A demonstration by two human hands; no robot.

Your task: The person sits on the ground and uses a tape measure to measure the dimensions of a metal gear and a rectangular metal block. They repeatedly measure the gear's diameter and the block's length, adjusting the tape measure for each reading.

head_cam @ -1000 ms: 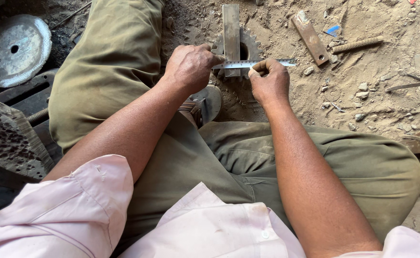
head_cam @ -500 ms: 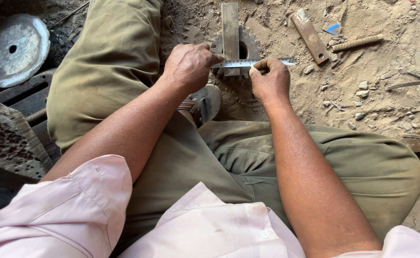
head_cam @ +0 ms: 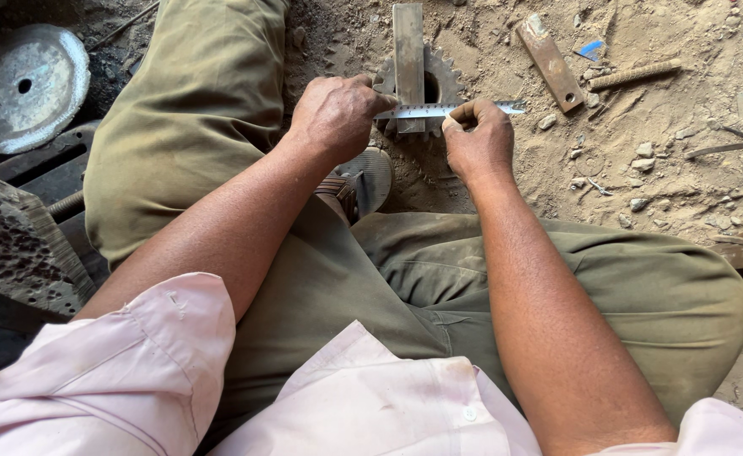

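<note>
I sit on sandy ground with my legs bent. A thin steel ruler [head_cam: 429,111] lies crosswise over an upright flat metal bar [head_cam: 408,51] that rests on a toothed sprocket wheel [head_cam: 447,80]. My left hand [head_cam: 337,116] pinches the ruler's left end against the bar. My right hand [head_cam: 479,139] pinches the ruler near its middle, just right of the bar, and the ruler's right end sticks out past my fingers.
A round dished metal disc [head_cam: 23,86] lies at the far left, beside a pitted block [head_cam: 16,245]. A rusty flat bar with a hole [head_cam: 549,61], a threaded rod [head_cam: 635,74] and small stones lie on the sand to the right. A sandal [head_cam: 370,179] sits below my hands.
The view has shifted slightly. Both hands keep hold of the ruler across the bar, with little movement.
</note>
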